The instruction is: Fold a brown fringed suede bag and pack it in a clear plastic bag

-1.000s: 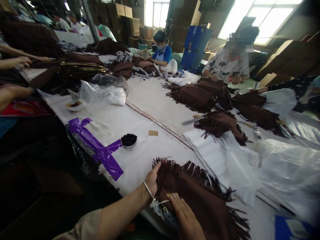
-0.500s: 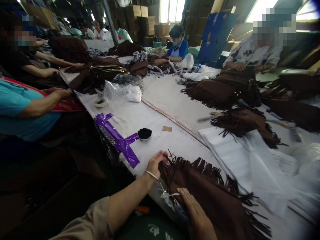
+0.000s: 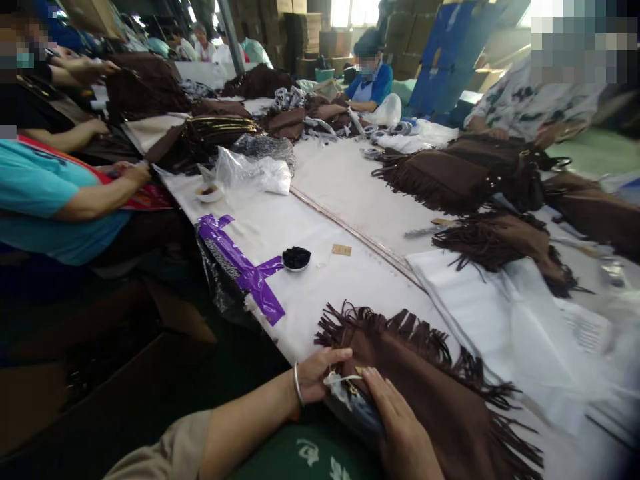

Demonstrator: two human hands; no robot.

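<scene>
A dark brown fringed bag (image 3: 430, 393) lies on the white table (image 3: 320, 227) right in front of me, its fringes spread toward the far side. At the bag's near left corner, my left hand (image 3: 323, 373), with a bracelet at the wrist, grips the edge beside a gold-coloured clasp and a pale strap. My right hand (image 3: 397, 417) rests flat on the near side of the bag, fingers stretched out. Between the hands hangs clear plastic wrapping (image 3: 355, 407) at the table edge.
Purple tape (image 3: 245, 270) covers the table's left edge, near a small dish of black pieces (image 3: 296, 259) and a tan tag (image 3: 341, 250). White plastic sheets (image 3: 500, 307) and more fringed bags (image 3: 440, 177) lie right. Several people work around the table.
My left hand has moved from the fringe at the bag's far left corner down toward me, to the clasp and strap. My right hand stays on the bag. The view has shifted slightly.
</scene>
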